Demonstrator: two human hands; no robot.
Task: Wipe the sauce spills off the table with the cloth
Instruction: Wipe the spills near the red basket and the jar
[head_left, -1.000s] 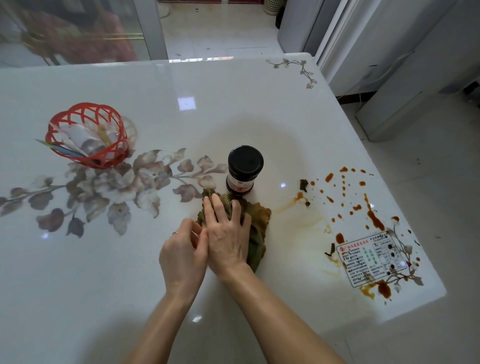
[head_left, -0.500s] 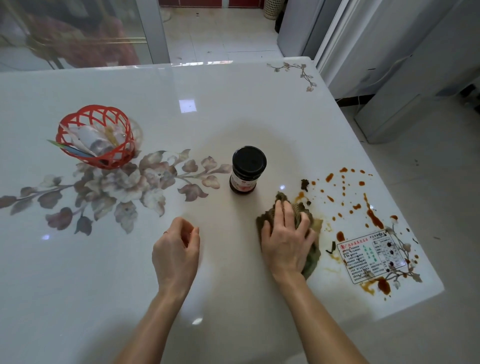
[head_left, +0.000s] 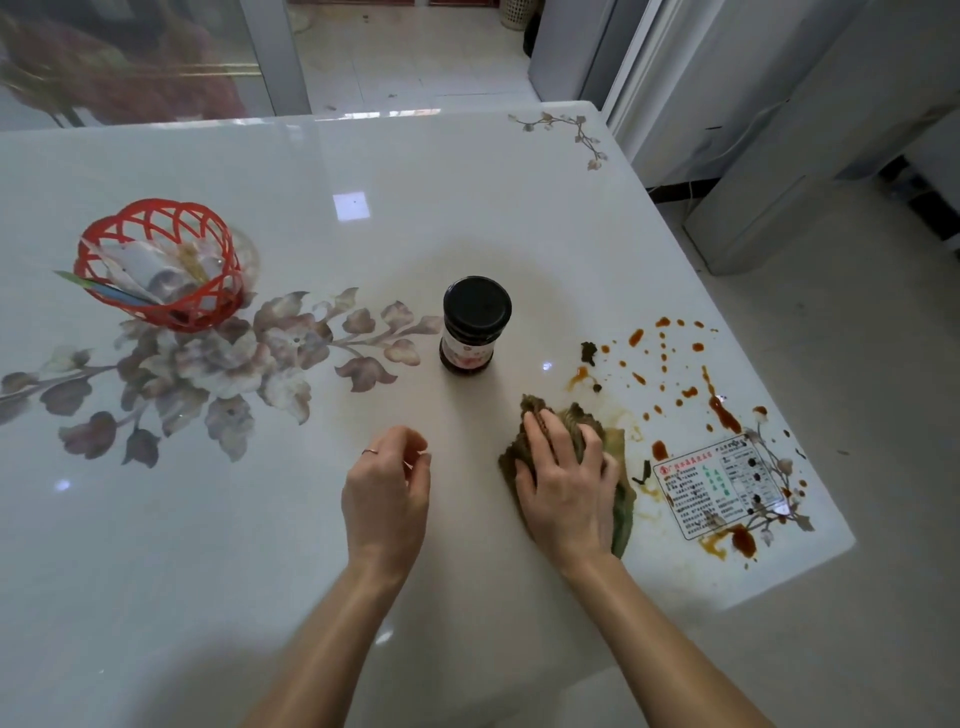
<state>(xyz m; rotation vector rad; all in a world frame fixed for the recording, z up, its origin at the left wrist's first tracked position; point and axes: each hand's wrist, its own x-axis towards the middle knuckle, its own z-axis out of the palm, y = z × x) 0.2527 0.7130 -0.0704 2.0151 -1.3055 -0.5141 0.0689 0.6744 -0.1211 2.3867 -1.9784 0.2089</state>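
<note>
Right hand (head_left: 566, 488) presses cloth (head_left: 623, 506), fingers (head_left: 551, 435) spread (left hand (head_left: 387, 493) loosely curled).

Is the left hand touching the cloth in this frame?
No, the left hand is well apart from the cloth, which only the right hand presses.
</note>
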